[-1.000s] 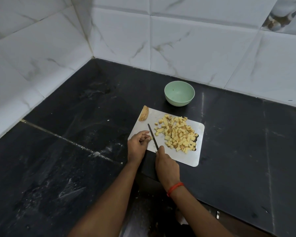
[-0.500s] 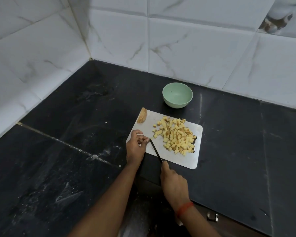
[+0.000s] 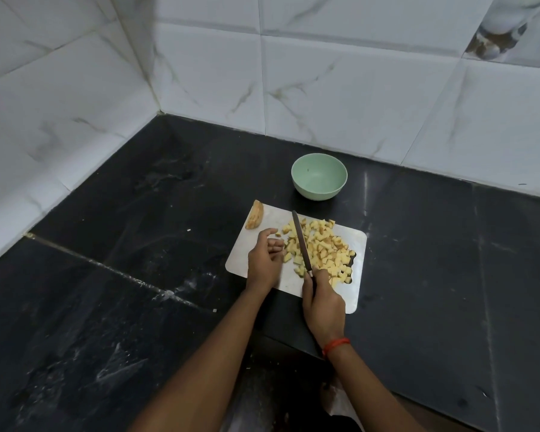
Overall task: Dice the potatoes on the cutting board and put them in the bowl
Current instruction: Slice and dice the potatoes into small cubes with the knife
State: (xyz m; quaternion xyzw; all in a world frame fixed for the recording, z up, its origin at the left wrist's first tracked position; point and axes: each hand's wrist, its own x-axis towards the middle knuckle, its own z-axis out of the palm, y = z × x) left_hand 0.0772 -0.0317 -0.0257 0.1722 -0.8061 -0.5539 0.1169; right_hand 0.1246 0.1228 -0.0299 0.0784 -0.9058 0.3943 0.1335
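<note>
Knife [image 3: 301, 244] gripped at its handle by the right hand [image 3: 323, 302]. Long axis runs away from the person, tip at the far edge of the cutting board [image 3: 276, 219], pointing just left of the green bowl [image 3: 317, 191]. Blade lies over the diced potatoes [image 3: 325, 251] heaped mid-board. Left hand [image 3: 264, 260] rests beside the heap, fingers loosely curled, holding nothing. Uncut potato piece [image 3: 255, 219] sits at the far-left corner.

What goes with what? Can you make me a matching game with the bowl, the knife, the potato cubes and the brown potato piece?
Things:
1. bowl
2. knife
3. potato cubes
4. brown potato piece

Clues:
A. gripped by the right hand
B. piled on the cutting board
C. pale green, behind the board
D. at the board's far left corner

Pairs: 1-C, 2-A, 3-B, 4-D.
</note>
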